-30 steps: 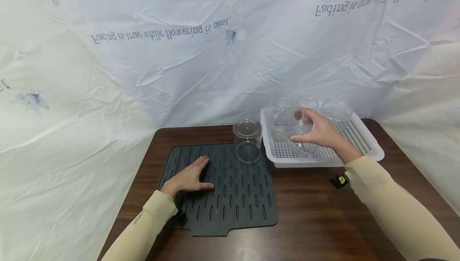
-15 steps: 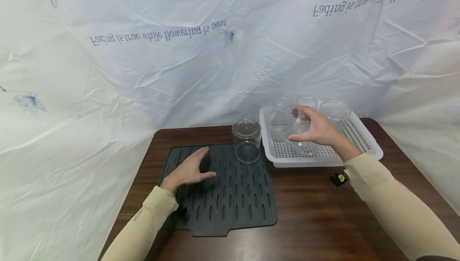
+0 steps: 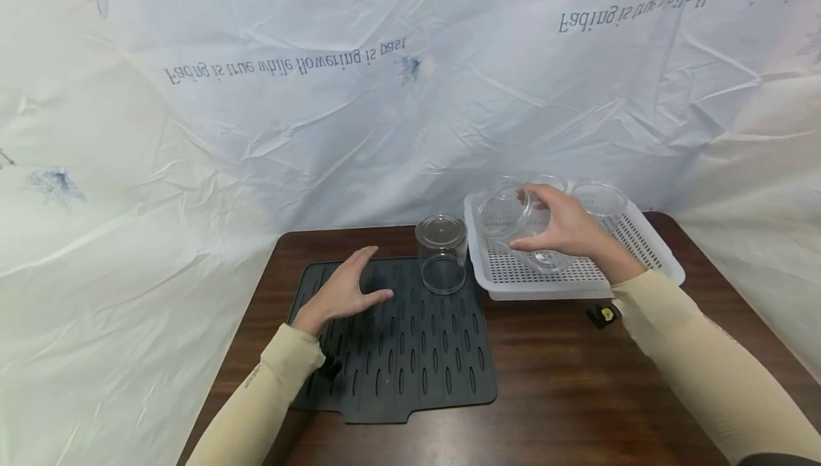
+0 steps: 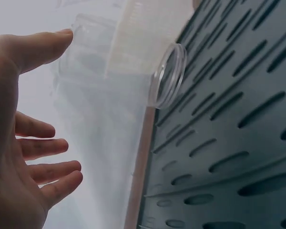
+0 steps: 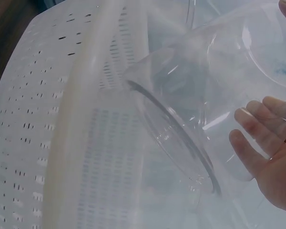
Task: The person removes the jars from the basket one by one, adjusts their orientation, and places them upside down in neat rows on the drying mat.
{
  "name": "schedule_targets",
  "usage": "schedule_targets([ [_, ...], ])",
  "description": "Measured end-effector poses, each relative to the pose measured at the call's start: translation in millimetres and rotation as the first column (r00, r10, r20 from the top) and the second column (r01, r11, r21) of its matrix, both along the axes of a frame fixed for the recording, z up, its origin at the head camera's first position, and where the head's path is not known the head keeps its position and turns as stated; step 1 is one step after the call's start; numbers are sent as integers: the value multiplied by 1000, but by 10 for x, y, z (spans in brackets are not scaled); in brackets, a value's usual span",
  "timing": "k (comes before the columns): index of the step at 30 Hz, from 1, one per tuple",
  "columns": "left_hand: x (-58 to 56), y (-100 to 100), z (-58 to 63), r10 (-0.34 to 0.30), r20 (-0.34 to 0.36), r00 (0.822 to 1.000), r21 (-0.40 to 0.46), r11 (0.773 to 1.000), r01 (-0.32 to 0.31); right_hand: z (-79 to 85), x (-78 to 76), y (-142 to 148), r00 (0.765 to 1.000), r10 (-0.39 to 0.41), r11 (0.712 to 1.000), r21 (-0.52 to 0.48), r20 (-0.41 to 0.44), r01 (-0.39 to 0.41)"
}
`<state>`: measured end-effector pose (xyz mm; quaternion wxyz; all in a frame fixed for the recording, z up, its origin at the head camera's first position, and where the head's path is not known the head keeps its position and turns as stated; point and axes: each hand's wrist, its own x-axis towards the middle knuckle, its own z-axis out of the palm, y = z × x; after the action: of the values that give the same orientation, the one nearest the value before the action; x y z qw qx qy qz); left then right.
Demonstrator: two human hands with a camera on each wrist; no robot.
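My right hand [image 3: 564, 227] grips a clear cup [image 3: 537, 222] above the white basket, fingers on its far side and thumb on the near side. The cup leans, its mouth toward the upper left in the head view and its base toward the lower right. In the right wrist view its wall [image 5: 181, 95] fills the middle, with fingertips against it. Empty and spread, my left hand [image 3: 346, 291] hovers over the dark drying mat [image 3: 417, 373], thumb apart from the fingers. Another clear cup [image 3: 442, 256] stands upside down at the mat's back right corner.
The white perforated basket [image 3: 667, 270] sits at the back right of the brown table [image 3: 564, 395], beside the mat. Several more clear cups, one at the right [image 3: 601, 201], stand in its back part. A pale printed sheet [image 3: 359, 131] hangs behind the table.
My left hand has risen off the mat and moved slightly back and right. My right hand has shifted a little left and up with the cup, which tilts more.
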<state>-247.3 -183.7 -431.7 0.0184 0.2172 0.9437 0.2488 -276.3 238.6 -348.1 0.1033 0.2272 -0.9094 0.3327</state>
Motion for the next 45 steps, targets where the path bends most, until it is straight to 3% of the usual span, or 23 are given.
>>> schedule_targets([
  [10,-41,101,192,-24,5,1000,65,998,23,123,17,-100,998,24,999,48,-51,-21],
  [21,-90,203,289,-35,1,999,92,995,35,208,28,-182,998,50,995,87,-43,-46],
  [35,-181,394,510,-77,-26,997,122,989,80,324,51,-304,996,81,986,147,-22,-77],
  [45,-178,491,584,-75,-24,997,170,982,78,398,95,-379,991,112,977,188,-67,-97],
])
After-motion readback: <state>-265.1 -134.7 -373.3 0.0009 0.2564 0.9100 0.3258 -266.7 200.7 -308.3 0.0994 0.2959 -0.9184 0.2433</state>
